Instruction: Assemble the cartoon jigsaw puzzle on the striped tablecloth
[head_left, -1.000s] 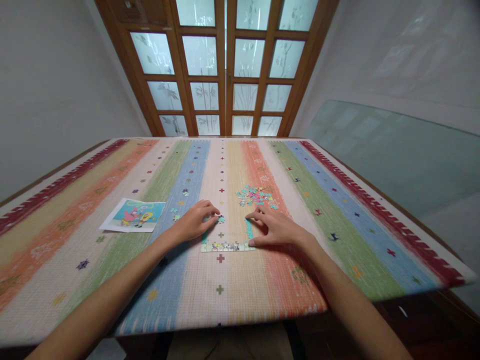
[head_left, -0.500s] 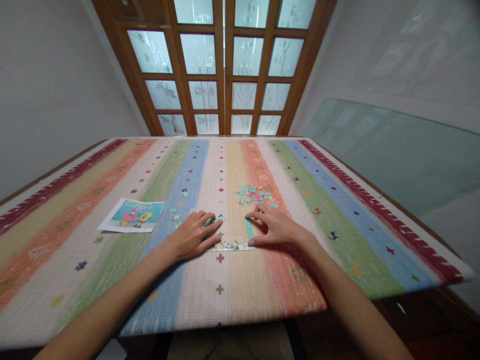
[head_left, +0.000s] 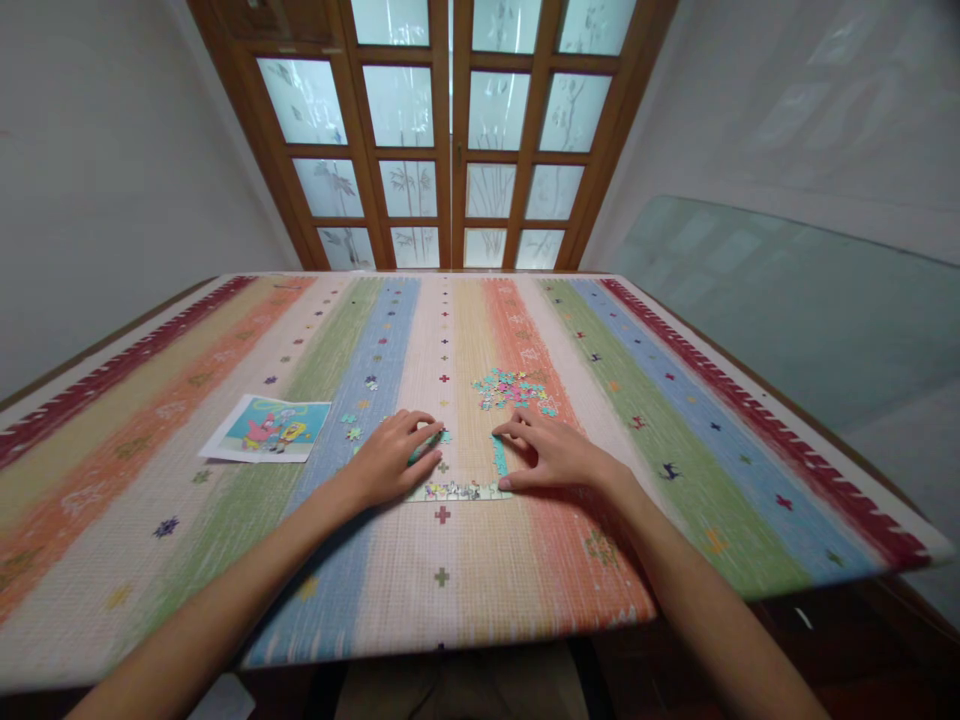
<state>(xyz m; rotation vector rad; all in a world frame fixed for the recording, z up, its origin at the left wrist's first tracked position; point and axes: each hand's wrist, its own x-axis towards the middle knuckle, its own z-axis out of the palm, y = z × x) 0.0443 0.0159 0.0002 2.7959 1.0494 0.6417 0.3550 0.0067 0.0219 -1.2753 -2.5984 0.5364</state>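
Observation:
A partly built jigsaw lies mid-table: a bottom row of joined pieces [head_left: 457, 491] and a short teal column [head_left: 499, 456] rising from its right end. My left hand [head_left: 390, 460] rests at the row's left end, thumb and fingers pinched on a teal strip of joined pieces [head_left: 424, 446]. My right hand [head_left: 555, 452] lies flat with its fingers apart. Its index fingertip touches the top of the teal column and its thumb touches the row's right end. A pile of loose pink and teal pieces [head_left: 514, 390] sits just beyond the right hand.
A printed cartoon reference picture [head_left: 270, 428] lies to the left on the striped tablecloth [head_left: 225, 520]. A few stray pieces [head_left: 349, 428] lie between it and my left hand. Wooden glass-paned doors [head_left: 450, 130] stand behind the table, and a glass sheet [head_left: 787, 310] leans at the right.
My left hand went from curled, to flattened nearer the bottom row, to pinching the teal strip slightly farther up. The right hand has hardly moved.

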